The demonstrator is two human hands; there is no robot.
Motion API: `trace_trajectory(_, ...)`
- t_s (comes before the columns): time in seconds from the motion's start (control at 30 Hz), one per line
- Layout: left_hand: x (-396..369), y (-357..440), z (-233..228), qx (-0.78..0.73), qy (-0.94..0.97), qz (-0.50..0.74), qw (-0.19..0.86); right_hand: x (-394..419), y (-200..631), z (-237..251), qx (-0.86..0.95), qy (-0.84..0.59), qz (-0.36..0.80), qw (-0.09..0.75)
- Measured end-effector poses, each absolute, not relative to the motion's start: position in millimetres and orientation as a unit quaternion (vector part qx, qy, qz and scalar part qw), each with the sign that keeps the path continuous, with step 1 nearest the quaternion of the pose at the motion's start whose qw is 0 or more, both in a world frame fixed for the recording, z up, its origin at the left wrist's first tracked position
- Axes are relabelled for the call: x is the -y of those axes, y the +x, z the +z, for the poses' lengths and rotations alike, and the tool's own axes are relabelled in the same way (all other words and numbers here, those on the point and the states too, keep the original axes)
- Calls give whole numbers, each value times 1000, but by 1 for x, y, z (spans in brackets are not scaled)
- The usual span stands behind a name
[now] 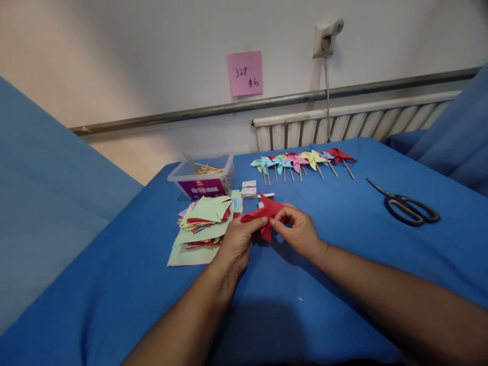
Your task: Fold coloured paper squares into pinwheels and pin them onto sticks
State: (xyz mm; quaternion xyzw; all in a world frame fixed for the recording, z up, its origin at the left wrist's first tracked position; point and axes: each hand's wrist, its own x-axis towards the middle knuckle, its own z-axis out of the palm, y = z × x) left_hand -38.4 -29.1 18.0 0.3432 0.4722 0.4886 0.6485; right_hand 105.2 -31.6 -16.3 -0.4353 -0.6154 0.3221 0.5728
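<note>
Held up over the blue cloth [362, 223], between both hands: a red paper pinwheel [272, 207], with points spreading up and down. Gripped by the left hand [238, 239], with thumb pressed on the near face and fingers mostly hidden behind; pinched near the middle by the right hand [301, 231], with thumb and forefinger brought together — too small to tell of anything else between the tips. Best to keep the left thumb flat over the gathered folds, press lightly at the centre with the right, and spare the outer points from creasing; likely to spring open if let go early.

Just behind, small white boxes [249, 190]; to the left, a stack of cut paper [208, 209] and a clear tub [229, 175] of wooden sticks [209, 169]. Farther back, a row of pinwheels [296, 162] on sticks; well apart to the right, scissors [392, 196] with dark handles. Beyond — a pale wall with a metal rail [206, 111], a radiator [301, 118], a pink note [244, 68] and a wall socket [317, 43]. At either side, blue curtains [49, 203].
</note>
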Motion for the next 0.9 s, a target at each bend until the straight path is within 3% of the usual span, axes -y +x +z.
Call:
trace_trajectory(0.33, 30, -39, 18, -475, 356, 489, 639, 34, 104, -16, 597, -434, 349, 577)
trace_trajectory(0.53, 27, -44, 22, -478, 380, 453, 649, 26, 113, -11, 484, -403, 463, 623)
trace_trajectory(0.7, 28, -50, 24, -480, 463, 373, 644, 22, 121, -8, 517, -338, 595, 513)
trace_trajectory(0.9, 31, -49, 28, -492, 535, 320, 608, 24, 123, -9, 567, -351, 593, 451)
